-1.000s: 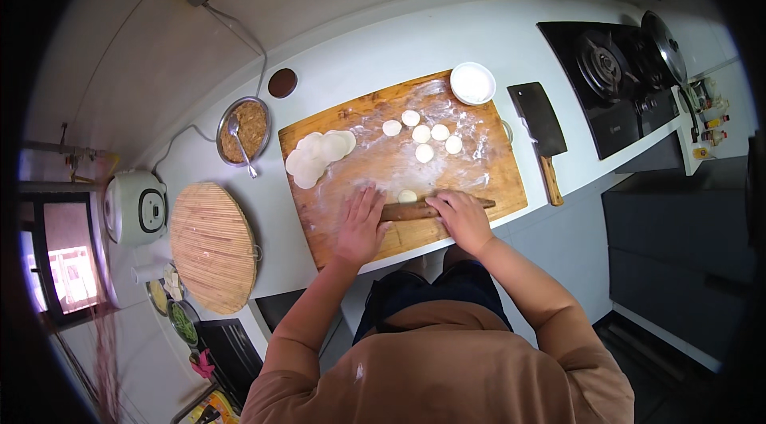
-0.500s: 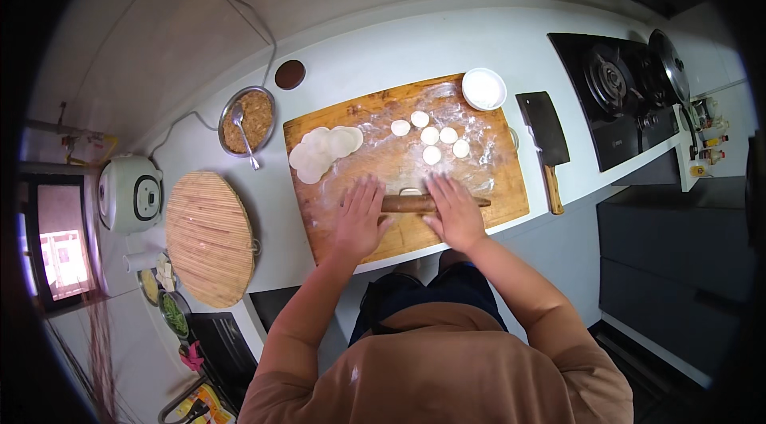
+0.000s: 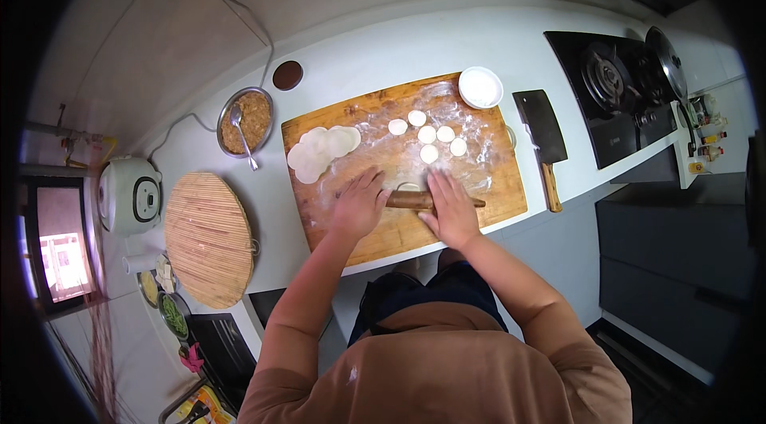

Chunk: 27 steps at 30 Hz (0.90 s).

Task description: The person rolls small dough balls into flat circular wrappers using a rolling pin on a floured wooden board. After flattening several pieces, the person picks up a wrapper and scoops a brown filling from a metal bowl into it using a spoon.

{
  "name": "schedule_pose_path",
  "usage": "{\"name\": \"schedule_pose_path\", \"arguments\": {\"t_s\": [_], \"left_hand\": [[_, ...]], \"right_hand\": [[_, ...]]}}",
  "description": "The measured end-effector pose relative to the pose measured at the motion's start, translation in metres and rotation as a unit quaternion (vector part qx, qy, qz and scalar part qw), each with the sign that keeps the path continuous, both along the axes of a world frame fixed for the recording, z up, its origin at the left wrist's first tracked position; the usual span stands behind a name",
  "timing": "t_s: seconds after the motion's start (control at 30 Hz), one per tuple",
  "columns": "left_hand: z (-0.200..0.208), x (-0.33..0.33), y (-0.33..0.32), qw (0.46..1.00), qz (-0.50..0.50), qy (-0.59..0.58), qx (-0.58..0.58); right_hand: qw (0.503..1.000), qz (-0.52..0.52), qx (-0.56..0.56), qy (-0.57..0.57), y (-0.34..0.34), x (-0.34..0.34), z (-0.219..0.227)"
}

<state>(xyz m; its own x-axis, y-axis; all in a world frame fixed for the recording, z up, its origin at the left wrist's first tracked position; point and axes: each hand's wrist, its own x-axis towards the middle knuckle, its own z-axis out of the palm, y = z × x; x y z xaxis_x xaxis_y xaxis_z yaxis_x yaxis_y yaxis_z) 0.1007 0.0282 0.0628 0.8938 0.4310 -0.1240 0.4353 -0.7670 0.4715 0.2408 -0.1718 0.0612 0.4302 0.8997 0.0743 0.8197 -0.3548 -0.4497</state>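
A brown wooden rolling pin [image 3: 409,199] lies crosswise near the front of a floured wooden cutting board [image 3: 373,177]. My left hand [image 3: 361,205] rests flat over its left part, fingers stretched forward, hiding that end. On its right part my right hand [image 3: 453,207] presses with fingers extended; the tip shows beyond it. Just behind the pin, a small piece of dough [image 3: 408,186] shows between my hands. Several small round dough pieces [image 3: 428,135] sit farther back on the board. Thin rolled dough wrappers [image 3: 315,154] overlap at the board's left.
Left of the board are a metal bowl of filling [image 3: 254,122] with a spoon, a round slatted mat [image 3: 207,238] and a rice cooker [image 3: 132,194]. A white bowl of flour [image 3: 480,87] stands at the back-right corner. Rightward lie a cleaver [image 3: 542,137] and a gas stove [image 3: 610,93].
The rolling pin has shifted slightly and its angle has changed a little. My left hand has moved a bit forward, and less of the pin's left end shows.
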Motion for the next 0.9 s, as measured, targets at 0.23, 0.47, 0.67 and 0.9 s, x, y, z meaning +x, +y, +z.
{"name": "schedule_pose_path", "arguments": {"t_s": [0.23, 0.47, 0.67, 0.9], "left_hand": [[-0.002, 0.045, -0.012, 0.998, -0.009, -0.002, -0.055], [-0.008, 0.07, -0.012, 0.993, -0.039, 0.055, -0.098], [0.019, 0.123, -0.036, 0.993, -0.032, -0.047, -0.098], [-0.007, 0.161, -0.075, 0.959, -0.214, -0.108, -0.154]], "right_hand": [[1.0, 0.022, 0.003, 0.012, -0.025, -0.017, -0.006], [0.999, -0.006, 0.048, 0.009, -0.064, 0.002, 0.009], [0.998, -0.051, 0.048, -0.01, -0.109, 0.027, 0.023], [0.997, -0.066, 0.047, 0.009, -0.124, 0.029, 0.028]]}}
